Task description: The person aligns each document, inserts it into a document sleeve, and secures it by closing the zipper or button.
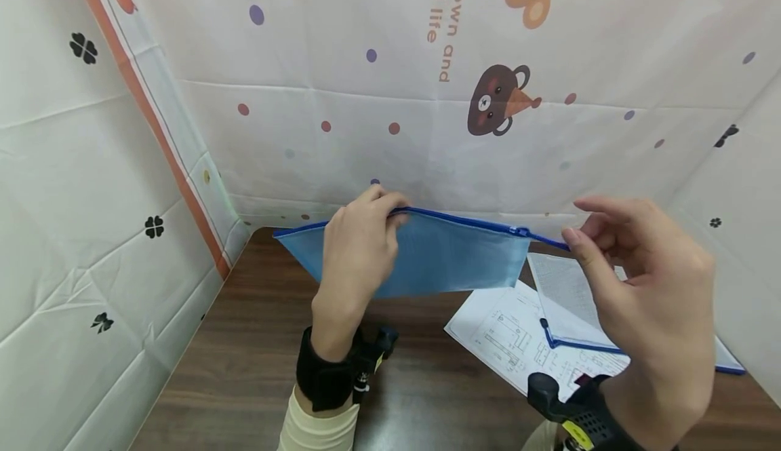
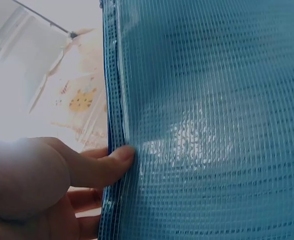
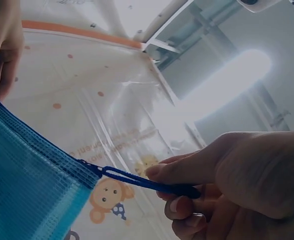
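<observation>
Over a dark wood worktop (image 1: 256, 342) with cartoon-bear sheets behind, the blue mesh pouch (image 1: 439, 254) hangs sideways in the air, left hand (image 1: 356, 247) pinching its top edge mid-length, right hand (image 1: 647, 281) pinching the zipper pull cord (image 3: 147, 182) off its right end.

Pouch (image 1: 439, 254) above table (image 1: 256, 342), left of papers (image 1: 518, 336)
</observation>
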